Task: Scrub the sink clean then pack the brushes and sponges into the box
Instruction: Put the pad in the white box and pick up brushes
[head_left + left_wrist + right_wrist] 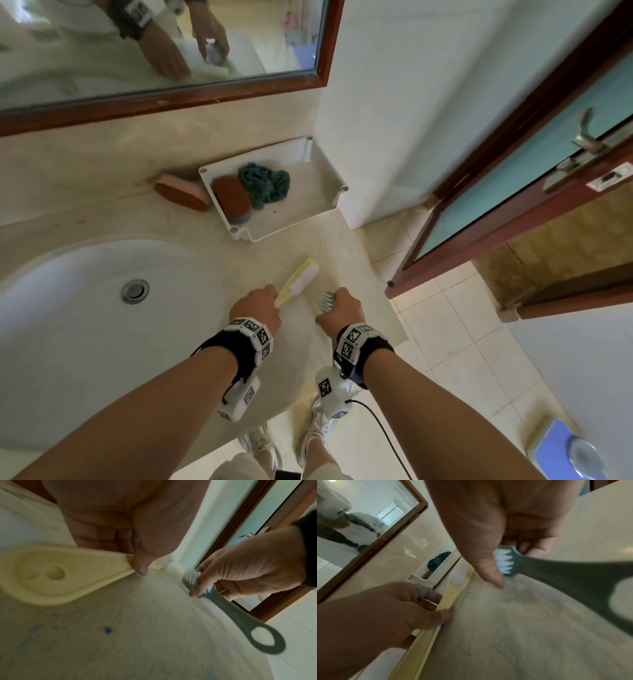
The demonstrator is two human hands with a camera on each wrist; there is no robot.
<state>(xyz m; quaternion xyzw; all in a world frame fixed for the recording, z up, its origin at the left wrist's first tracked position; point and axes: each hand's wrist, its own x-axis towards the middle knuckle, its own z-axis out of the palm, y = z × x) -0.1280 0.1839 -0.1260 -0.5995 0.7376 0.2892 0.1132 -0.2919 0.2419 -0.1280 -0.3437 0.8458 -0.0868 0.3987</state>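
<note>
My left hand (257, 306) grips the handle of a pale yellow brush (298, 280) with white bristles, low over the counter beside the sink (102, 308). My right hand (342, 308) pinches a grey-green brush (228, 609) near its white bristles; its ring-ended handle sticks out toward my wrist. The open white box (308, 205) lies further back against the wall. It holds a rust-red sponge (232, 198) and a teal net scrubber (263, 183). A pink-backed brush (181, 192) lies on the counter just left of the box.
A wood-framed mirror (164, 99) hangs above the beige stone counter (102, 192). The white wall corner (376, 120) stands right of the box. An open door (513, 205) with a metal handle is at the right, over tiled floor (479, 359).
</note>
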